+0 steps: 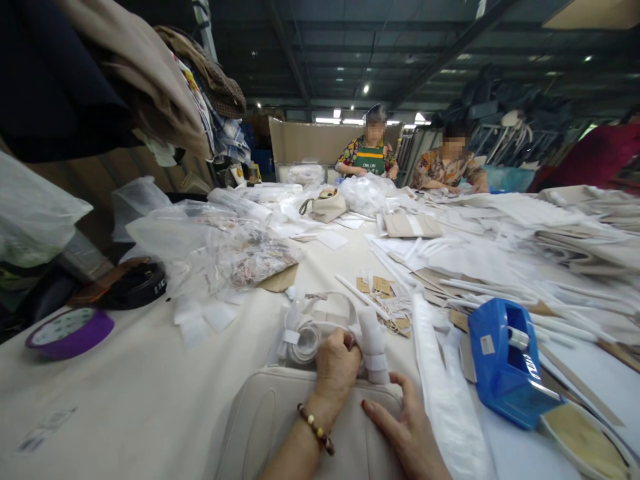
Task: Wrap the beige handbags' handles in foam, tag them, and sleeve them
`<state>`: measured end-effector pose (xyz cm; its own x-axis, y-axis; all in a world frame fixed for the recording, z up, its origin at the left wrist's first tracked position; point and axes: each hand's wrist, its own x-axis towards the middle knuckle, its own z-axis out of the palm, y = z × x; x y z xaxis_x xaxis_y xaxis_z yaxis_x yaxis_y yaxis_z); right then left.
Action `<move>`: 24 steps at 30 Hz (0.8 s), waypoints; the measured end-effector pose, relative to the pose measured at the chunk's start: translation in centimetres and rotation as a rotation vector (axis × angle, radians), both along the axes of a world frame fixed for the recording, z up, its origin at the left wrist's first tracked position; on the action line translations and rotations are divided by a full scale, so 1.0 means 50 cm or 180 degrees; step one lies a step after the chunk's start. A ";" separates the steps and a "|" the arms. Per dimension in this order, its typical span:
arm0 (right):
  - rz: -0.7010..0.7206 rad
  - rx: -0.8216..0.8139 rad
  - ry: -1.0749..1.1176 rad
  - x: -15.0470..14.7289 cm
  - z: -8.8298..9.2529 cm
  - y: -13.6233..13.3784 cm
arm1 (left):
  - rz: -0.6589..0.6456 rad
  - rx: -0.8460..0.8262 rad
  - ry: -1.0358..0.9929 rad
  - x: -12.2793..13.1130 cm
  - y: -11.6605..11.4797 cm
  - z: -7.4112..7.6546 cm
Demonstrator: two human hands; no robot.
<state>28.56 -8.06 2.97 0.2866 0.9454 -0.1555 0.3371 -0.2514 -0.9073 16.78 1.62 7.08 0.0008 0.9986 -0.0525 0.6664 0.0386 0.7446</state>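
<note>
Bunched together, the left hand's grip (339, 360) pinches pale material (354, 329) beside the arched handle (349, 304) of a beige handbag (260, 413); I cannot tell whether that is the handle itself or its wrapping. A beaded bracelet (316, 427) circles the wrist. Thumb and fingers apart, the right hand (407, 423) lies over the bag's right side, clasping nothing. The handbag sits on the cloth-covered bench (160, 393), directly in front of the person, with a coiled strap (306, 343) bound by a white band (290, 336) just left of the left hand and a white-wrapped roll (374, 343) just right of it.

Beyond the handle lie brown cardboard tags (383, 286) with pale cords. Clear plastic bags (200, 247) are heaped to the left, and a purple tape roll (73, 335) rests nearer the left edge. To the right are a long strip of clear plastic (443, 373) and a blue tape dispenser (503, 360). A small beige pouch (327, 206) stands farther back. Across the bench, one person in a green apron (370, 160) and another in a patterned top (430, 168) have their hands low among the materials.
</note>
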 end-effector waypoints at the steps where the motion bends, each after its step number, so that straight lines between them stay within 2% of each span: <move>1: 0.0002 0.0070 0.0051 0.000 0.001 0.002 | -0.0018 -0.0017 -0.0055 -0.001 0.000 -0.001; 5: 0.0363 0.0320 0.0537 0.011 0.012 0.023 | -0.0295 -0.0123 -0.0383 -0.004 0.009 0.001; 9: 0.1013 0.0298 0.1134 0.025 0.020 0.055 | -0.0658 -0.0302 -0.0898 -0.005 0.019 -0.002; 12: 0.1250 0.0271 0.1340 0.032 0.011 0.073 | -0.0909 -0.0588 -0.1367 -0.003 0.023 -0.014; 14: 0.1255 0.0231 0.1256 0.036 0.002 0.080 | -0.1030 -0.0808 -0.1610 0.001 0.025 -0.023; 17: 0.1031 0.0384 0.1051 0.040 -0.010 0.083 | -0.1139 -0.0973 -0.1829 0.006 0.025 -0.032; 24: 0.0761 0.0644 0.0776 0.035 0.001 0.082 | -0.1232 -0.0631 -0.1773 0.007 0.024 -0.035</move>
